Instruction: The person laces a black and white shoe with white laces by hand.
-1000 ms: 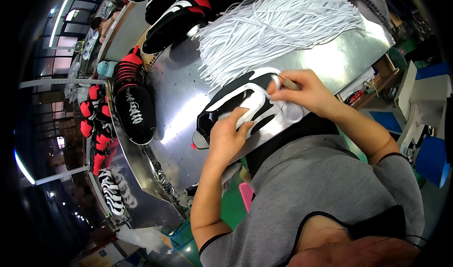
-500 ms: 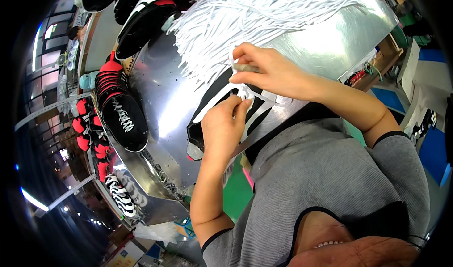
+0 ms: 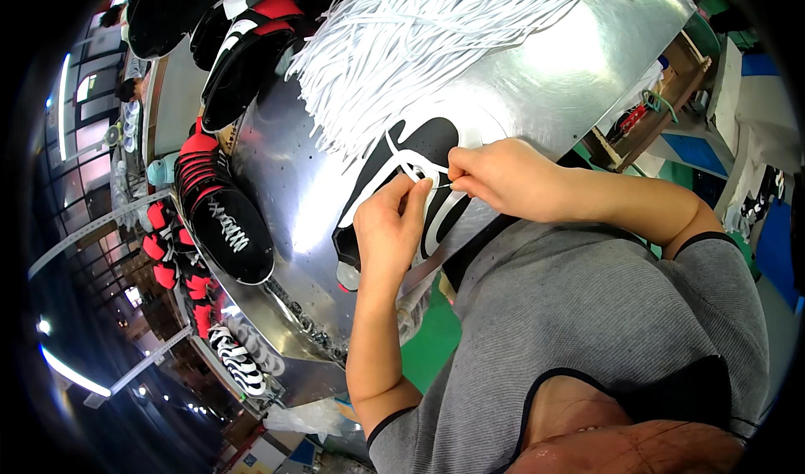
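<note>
A black and white shoe upper (image 3: 438, 136) lies on the metal tabletop in front of me, with a white shoelace (image 3: 411, 157) looped loosely across its opening. My left hand (image 3: 390, 227) is closed over the upper's lacing edge, thumb and forefinger pinched beside the eyelets. Just to its right, my right hand (image 3: 507, 179) is closed round a tool whose thin metal shaft (image 3: 444, 186) reaches to the left fingertips. The fingers hide the tool's handle. Whether its tip passes through an eyelet, I cannot tell.
A heap of white shoelaces (image 3: 436, 38) covers the far part of the metal table (image 3: 579, 72). Black and red shoe uppers (image 3: 222, 206) line the left side, with more at the far left corner. A wooden drawer (image 3: 683, 80) sits under the table's right edge.
My right hand has come down from above the upper to beside my left fingertips. The tool's shaft now points toward the left hand. My left hand has stayed nearly in place.
</note>
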Demonstrator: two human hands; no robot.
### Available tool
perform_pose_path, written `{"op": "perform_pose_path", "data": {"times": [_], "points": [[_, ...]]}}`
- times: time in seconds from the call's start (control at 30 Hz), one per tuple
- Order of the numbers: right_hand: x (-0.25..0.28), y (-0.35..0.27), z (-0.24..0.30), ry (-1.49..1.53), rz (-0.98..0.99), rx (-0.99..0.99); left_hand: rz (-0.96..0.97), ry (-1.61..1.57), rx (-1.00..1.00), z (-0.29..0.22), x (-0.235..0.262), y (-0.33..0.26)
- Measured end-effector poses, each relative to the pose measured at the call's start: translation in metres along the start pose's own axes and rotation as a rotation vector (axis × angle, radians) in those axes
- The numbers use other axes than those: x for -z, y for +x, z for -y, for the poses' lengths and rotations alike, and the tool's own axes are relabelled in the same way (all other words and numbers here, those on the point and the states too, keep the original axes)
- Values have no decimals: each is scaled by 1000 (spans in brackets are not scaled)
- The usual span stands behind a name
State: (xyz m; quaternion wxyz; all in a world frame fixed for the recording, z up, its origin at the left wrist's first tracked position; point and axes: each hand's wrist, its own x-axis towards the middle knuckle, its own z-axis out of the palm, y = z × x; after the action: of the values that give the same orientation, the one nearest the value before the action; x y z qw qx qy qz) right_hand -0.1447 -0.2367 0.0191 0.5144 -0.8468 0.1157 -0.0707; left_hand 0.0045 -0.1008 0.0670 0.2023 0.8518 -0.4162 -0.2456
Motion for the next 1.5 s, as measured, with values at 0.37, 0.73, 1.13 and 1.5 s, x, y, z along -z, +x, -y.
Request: {"op": "perform_pose_path", "data": {"times": [0.37,0.73,1.13,1.5], "points": [[12,8,5,-179,63,64,-29,-172,-31,8,-7,-5],[21,0,6,3,-17,-22,-29,19,-90,3,-5,-4],[10,2,-1,-42,19,4,76,-107,36,-2,2,-3],[10,3,3,-80,44,19,96,-122,-33,1,2,-2]]}}
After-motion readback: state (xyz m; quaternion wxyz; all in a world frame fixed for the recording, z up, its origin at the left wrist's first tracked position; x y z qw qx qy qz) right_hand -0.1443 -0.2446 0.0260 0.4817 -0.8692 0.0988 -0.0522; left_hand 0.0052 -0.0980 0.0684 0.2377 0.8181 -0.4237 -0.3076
